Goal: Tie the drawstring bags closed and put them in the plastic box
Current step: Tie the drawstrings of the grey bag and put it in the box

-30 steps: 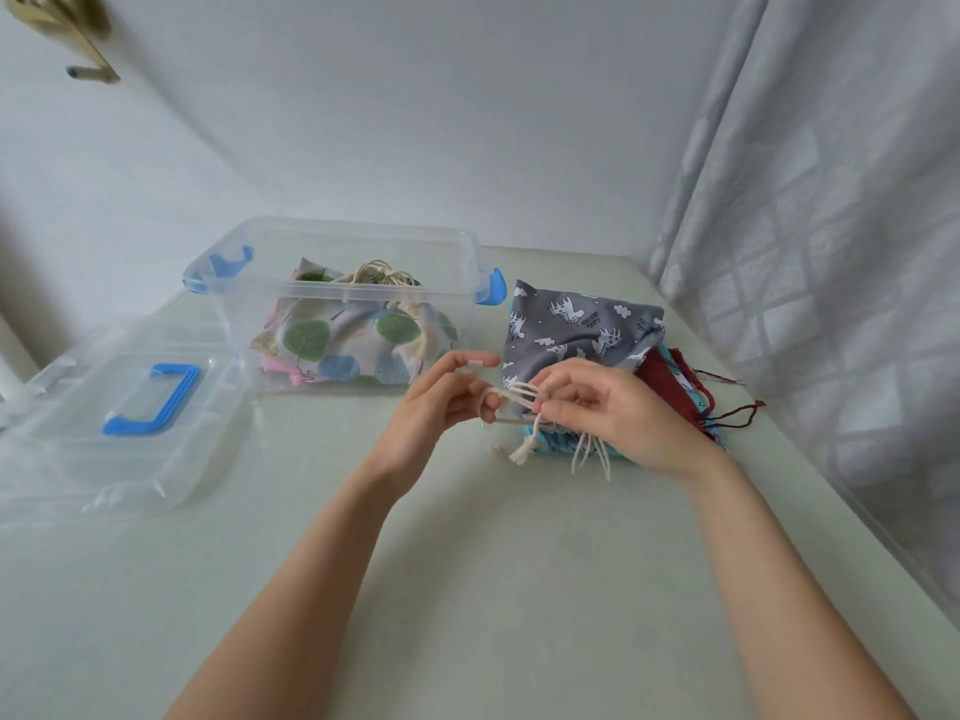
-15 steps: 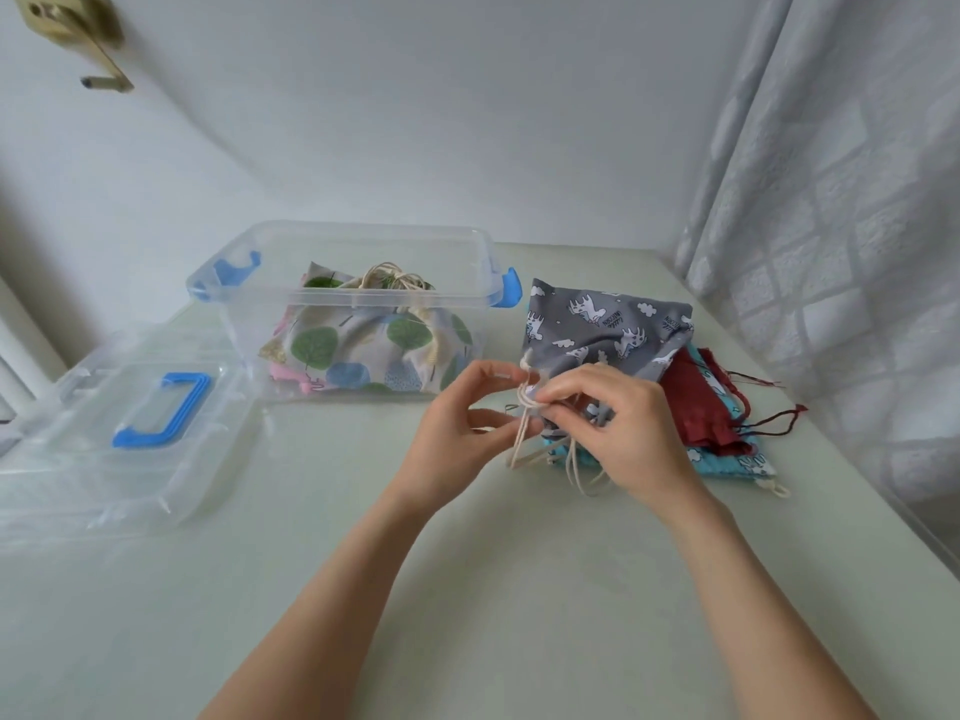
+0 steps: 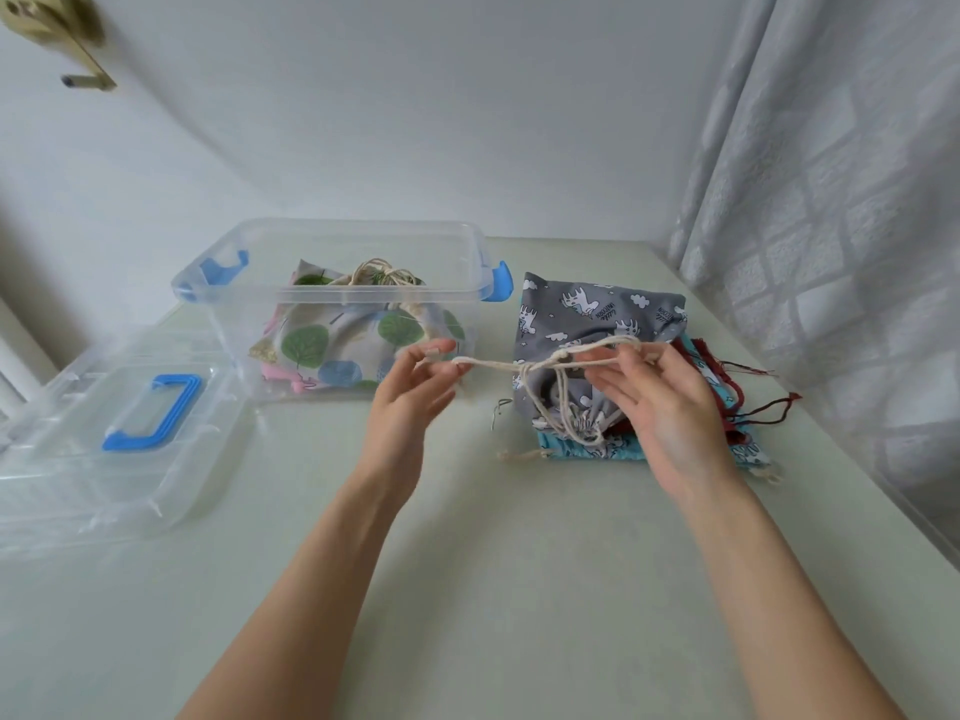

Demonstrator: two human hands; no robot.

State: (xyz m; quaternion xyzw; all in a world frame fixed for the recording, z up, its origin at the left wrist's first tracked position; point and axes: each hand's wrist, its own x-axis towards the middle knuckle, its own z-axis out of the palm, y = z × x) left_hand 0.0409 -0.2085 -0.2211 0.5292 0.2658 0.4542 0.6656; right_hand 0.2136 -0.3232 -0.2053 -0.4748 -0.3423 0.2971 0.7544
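A grey unicorn-print drawstring bag [image 3: 582,314] lies on top of a pile with a dark red bag [image 3: 719,379] and a turquoise bag [image 3: 587,450]. Its cream drawstring [image 3: 498,364] is stretched sideways, with a knot in the middle above the gathered mouth. My left hand [image 3: 415,392] pinches the left end of the cord. My right hand [image 3: 660,402] pinches the right end over the bag. The clear plastic box [image 3: 332,293] with blue latches stands to the left of the pile and holds a tree-print bag [image 3: 332,340] with a tied cord.
The box's clear lid [image 3: 93,439] with a blue handle lies flat at the left of the pale table [image 3: 493,589]. A grey-white curtain [image 3: 831,226] hangs along the right edge. A white wall rises behind the box.
My hands were together at the bag's mouth working the cord. They have moved apart, left hand leftward and right hand rightward, drawing the drawstring taut into a knot.
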